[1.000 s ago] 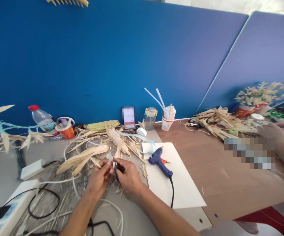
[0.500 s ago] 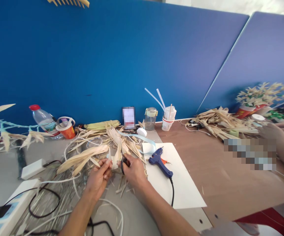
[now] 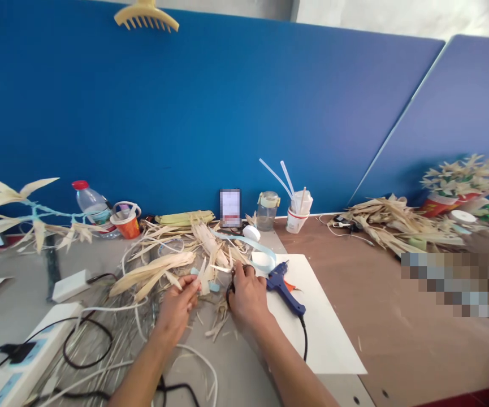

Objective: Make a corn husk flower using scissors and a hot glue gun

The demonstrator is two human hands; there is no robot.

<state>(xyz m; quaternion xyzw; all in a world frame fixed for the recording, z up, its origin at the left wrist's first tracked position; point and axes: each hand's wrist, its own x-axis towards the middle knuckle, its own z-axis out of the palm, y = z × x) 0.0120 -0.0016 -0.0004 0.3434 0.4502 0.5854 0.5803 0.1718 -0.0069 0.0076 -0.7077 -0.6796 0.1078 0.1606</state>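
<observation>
My left hand (image 3: 177, 311) is closed, pinching a small pale, pointed piece of corn husk (image 3: 202, 272) that stands up from the fingertips. Just to its right, my right hand (image 3: 249, 295) is wrapped round a pair of scissors (image 3: 229, 291) with dark handles; light blades point left toward the husk, apart from it. Behind both hands lies a heap of dried corn husks (image 3: 153, 270). A light blue ribbon (image 3: 263, 261) curls out of the pile. Next to my right hand, a blue glue gun (image 3: 285, 288) rests on a white sheet (image 3: 329, 333).
A white power strip (image 3: 36, 350) and loose cables lie at the left. Along the blue partition (image 3: 185, 113) stand a bottle (image 3: 92, 202), an orange-red cup (image 3: 128, 225), a phone (image 3: 230, 206), a glass jar (image 3: 267, 212) and a paper cup (image 3: 297, 220). Another person's hand (image 3: 488, 249) works at the far right.
My right hand has moved right with the scissors, away from the left hand's husk piece. The view has shifted slightly left and up.
</observation>
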